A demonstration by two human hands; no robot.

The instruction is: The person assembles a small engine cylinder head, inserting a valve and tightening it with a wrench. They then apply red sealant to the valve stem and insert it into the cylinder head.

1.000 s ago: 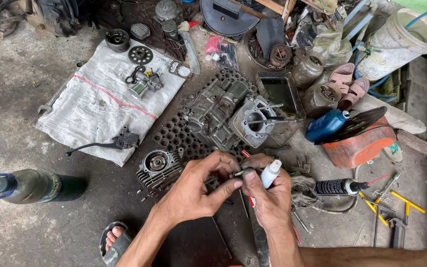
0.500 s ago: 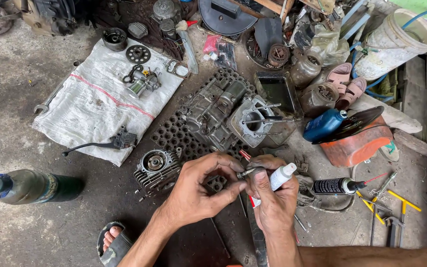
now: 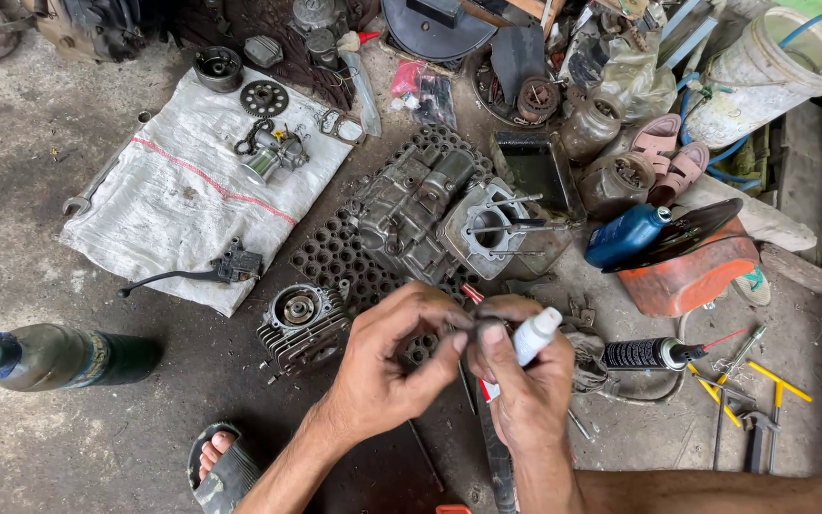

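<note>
Grimy concrete workshop floor (image 3: 40, 447): near centre, left hand (image 3: 387, 366) pinches a small dark part (image 3: 473, 326); right hand (image 3: 525, 385) grips a white tube (image 3: 535, 335), near the engine block (image 3: 435, 214).

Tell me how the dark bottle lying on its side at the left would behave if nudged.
The dark bottle lies on its round side, so it would probably roll. It looks like glass, so likely heavy and breakable on the concrete floor.

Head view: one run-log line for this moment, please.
left hand: pinching small dark part | right hand: holding white tube | engine block behind hands on floor
</note>
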